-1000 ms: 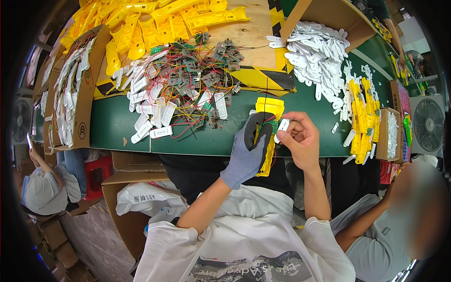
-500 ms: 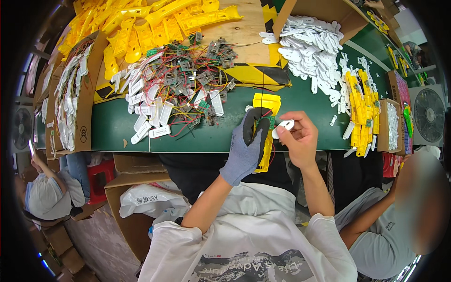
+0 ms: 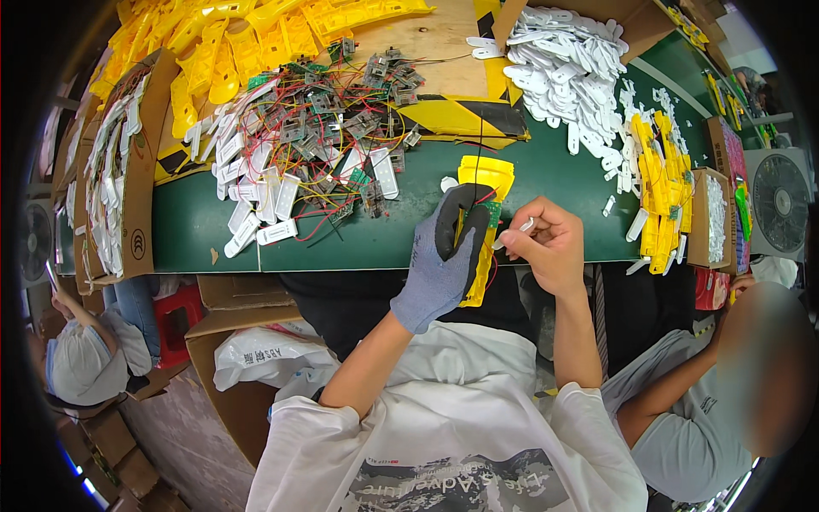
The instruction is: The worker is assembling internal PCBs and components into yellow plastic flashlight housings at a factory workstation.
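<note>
1. The gloved left hand (image 3: 448, 256) is grasping a yellow housing (image 3: 488, 171) at the near edge of the green table (image 3: 196, 230).
2. A green circuit board (image 3: 493, 209) is showing at the housing, beside the gloved fingers.
3. The bare right hand (image 3: 553, 247) is pinching a small white part (image 3: 525, 226) just right of the housing.
4. Wired modules (image 3: 320, 115) are lying heaped at far left.
5. White pieces (image 3: 567, 77) are lying piled at far right; yellow assemblies (image 3: 661, 196) are lying nearer, also right.
</note>
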